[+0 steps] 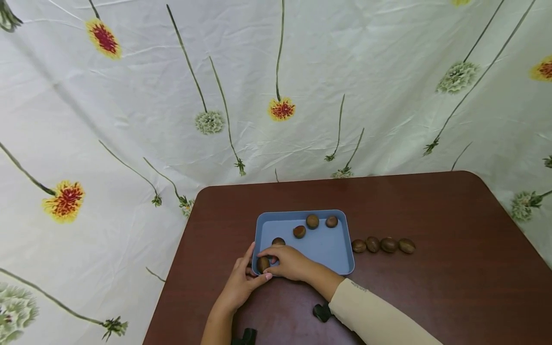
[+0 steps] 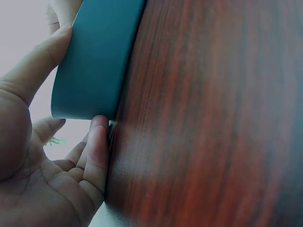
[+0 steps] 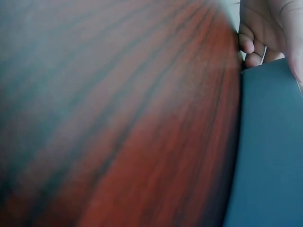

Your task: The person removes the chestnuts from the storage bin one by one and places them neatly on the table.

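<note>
At the near-left corner of the blue tray (image 1: 321,247), the right hand (image 1: 291,262) holds the corner nut (image 1: 263,265) between thumb and index finger; how firmly, I cannot tell. The left hand (image 1: 238,283) is spread wide about the same corner. Beyond the held nut lie one brown nut (image 1: 278,241), close to the right fingers, and three more nuts (image 1: 312,221) toward the tray's far side. A row of four nuts (image 1: 389,245) rests on the tabletop (image 1: 453,230), right of the tray.

For sound handling, I would set thumb and finger across the nut's middle, since a rounded shell probably rolls when nipped off-centre, and let the left hand brace the tray lightly against sliding.

The left wrist view gives me what the head view hides: the left thumb (image 2: 65,33) against the tray's outer wall (image 2: 94,61) and a fingertip (image 2: 99,122) low at its corner. The right wrist view shows me the outer wall from the other end; neither wrist view shows a nut.
</note>
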Demonstrator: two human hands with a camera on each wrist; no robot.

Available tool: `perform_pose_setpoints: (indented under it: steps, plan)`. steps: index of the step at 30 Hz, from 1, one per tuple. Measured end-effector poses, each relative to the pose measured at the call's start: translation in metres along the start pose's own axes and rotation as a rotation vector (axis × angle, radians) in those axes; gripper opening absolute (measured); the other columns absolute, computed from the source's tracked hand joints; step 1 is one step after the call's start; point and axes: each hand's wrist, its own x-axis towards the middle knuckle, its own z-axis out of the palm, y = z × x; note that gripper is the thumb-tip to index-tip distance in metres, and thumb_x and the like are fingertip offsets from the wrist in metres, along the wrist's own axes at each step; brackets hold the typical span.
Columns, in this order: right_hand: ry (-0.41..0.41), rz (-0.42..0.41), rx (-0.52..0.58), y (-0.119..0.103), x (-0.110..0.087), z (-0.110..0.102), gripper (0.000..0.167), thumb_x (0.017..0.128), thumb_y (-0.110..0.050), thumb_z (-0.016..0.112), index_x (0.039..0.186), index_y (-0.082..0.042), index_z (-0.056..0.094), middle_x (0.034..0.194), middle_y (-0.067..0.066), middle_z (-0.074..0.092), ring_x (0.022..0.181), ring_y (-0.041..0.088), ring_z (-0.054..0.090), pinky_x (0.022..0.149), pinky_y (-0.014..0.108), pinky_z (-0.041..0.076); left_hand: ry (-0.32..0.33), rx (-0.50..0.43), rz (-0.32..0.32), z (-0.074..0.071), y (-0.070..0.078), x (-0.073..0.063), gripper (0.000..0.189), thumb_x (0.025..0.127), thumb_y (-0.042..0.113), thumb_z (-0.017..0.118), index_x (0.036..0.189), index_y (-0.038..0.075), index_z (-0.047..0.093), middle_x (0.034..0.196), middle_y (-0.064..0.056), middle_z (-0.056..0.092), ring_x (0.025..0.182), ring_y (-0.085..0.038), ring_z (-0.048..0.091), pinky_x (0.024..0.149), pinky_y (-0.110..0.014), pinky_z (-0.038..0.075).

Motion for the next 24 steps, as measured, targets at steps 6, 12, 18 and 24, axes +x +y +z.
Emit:
perform_pose_setpoints:
  steps: [6, 12, 18, 24]
  plan:
    - [0.022, -0.009, 0.003, 0.0014, -0.0017, 0.0019, 0.045, 0.094, -0.028, 0.074, 0.138, -0.024, 0.063, 0.122, -0.006, 0.065, 0.096, 0.007, 0.060, 0.083, 0.021, 0.049, 0.017, -0.004, 0.008, 0.0010, 0.0006, -0.0001, 0.100, 0.088, 0.033, 0.081, 0.164, 0.029, 0.015, 0.137, -0.015, 0.042, 0.089, -0.014, 0.056, 0.074, -0.022, 0.050]
    - [0.031, -0.007, 0.004, 0.0019, -0.0024, 0.0022, 0.044, 0.095, -0.028, 0.074, 0.137, -0.023, 0.063, 0.122, -0.005, 0.065, 0.096, 0.007, 0.061, 0.083, 0.021, 0.049, 0.028, -0.018, -0.001, 0.0026, 0.0012, 0.0001, 0.099, 0.088, 0.027, 0.081, 0.164, 0.030, 0.016, 0.137, -0.014, 0.042, 0.090, -0.015, 0.055, 0.073, -0.022, 0.049]
    - [0.045, -0.013, 0.024, 0.0014, -0.0040, 0.0009, 0.043, 0.095, -0.027, 0.073, 0.137, -0.020, 0.063, 0.118, -0.004, 0.066, 0.094, 0.009, 0.062, 0.081, 0.021, 0.049, 0.026, -0.015, -0.001, 0.0024, -0.0001, 0.0005, 0.101, 0.088, 0.030, 0.081, 0.164, 0.029, 0.016, 0.136, -0.014, 0.042, 0.087, -0.014, 0.055, 0.073, -0.022, 0.049]
    - [0.076, -0.029, 0.049, 0.0044, -0.0058, 0.0013, 0.044, 0.095, -0.025, 0.074, 0.136, -0.016, 0.064, 0.116, 0.000, 0.066, 0.094, 0.010, 0.064, 0.080, 0.020, 0.051, 0.024, -0.004, 0.005, 0.0020, 0.0002, -0.0003, 0.102, 0.087, 0.036, 0.081, 0.164, 0.028, 0.016, 0.134, -0.014, 0.042, 0.088, -0.013, 0.054, 0.073, -0.022, 0.049]
